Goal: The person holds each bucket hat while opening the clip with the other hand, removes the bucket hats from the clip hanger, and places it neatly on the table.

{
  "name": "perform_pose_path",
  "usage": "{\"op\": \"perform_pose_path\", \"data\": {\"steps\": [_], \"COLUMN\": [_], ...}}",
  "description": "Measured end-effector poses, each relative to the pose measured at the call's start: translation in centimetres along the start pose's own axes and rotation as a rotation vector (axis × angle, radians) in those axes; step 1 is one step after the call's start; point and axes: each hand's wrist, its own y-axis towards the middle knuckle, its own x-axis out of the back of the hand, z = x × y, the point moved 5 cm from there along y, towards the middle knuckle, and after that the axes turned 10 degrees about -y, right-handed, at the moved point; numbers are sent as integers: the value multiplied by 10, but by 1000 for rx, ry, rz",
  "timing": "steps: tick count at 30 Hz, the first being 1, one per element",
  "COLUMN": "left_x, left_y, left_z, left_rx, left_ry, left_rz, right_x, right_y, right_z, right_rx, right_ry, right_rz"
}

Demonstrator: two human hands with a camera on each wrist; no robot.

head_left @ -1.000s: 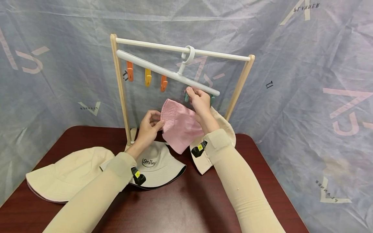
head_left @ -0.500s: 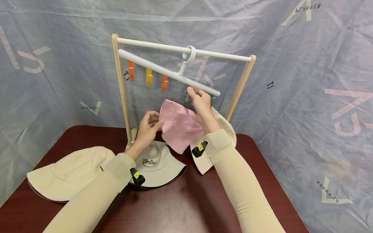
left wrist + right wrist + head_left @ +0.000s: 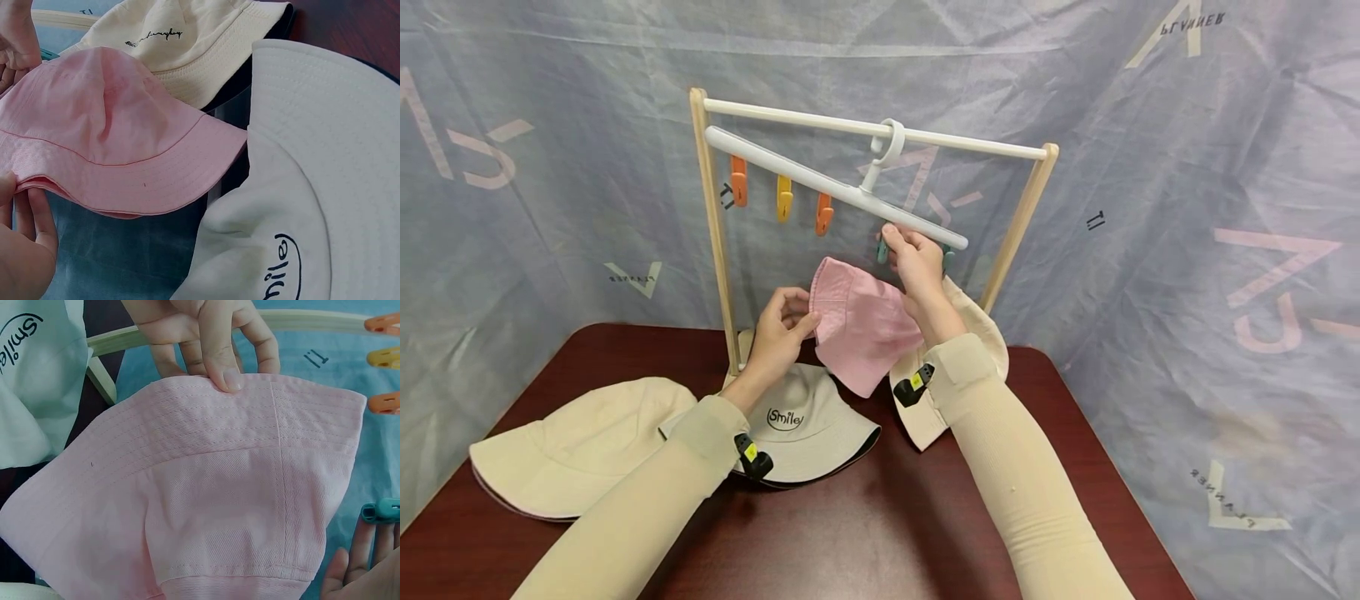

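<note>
My left hand (image 3: 778, 333) pinches the brim of a pink bucket hat (image 3: 865, 325) between thumb and fingers, as the right wrist view also shows. The hat is held sideways below the white hanger (image 3: 790, 169), its crown toward my right hand (image 3: 921, 271). That hand's fingers and thumb pinch a green clothespin (image 3: 882, 252) under the hanger's lower right half; the clothespin (image 3: 384, 511) also shows in the right wrist view. Whether it bites on the hat is hidden. A cream hat (image 3: 981, 321) hangs beneath another green clothespin (image 3: 949, 257) at the hanger's right end.
Orange and yellow clothespins (image 3: 784, 200) hang on the hanger's raised left half. A wooden rack (image 3: 711, 225) with a white rail (image 3: 790, 114) carries it. On the dark red table (image 3: 880, 533) lie a "Smile" bucket hat (image 3: 820, 433) and a cream hat (image 3: 580, 442).
My left hand has shifted very slightly left with the pink hat's brim. My right hand stays at the green clothespin.
</note>
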Motion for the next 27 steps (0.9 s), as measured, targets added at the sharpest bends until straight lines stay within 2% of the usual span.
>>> {"op": "perform_pose_path", "data": {"steps": [10,27], "left_x": [0,-1], "left_y": [0,-1], "left_z": [1,3], "left_rx": [-9,-13], "left_ry": [-7,0], "left_rz": [0,-1], "right_x": [0,1], "right_y": [1,0], "right_z": [-1,-3], "right_rx": [34,38], "right_ry": [5,21], "right_rz": [5,10]}}
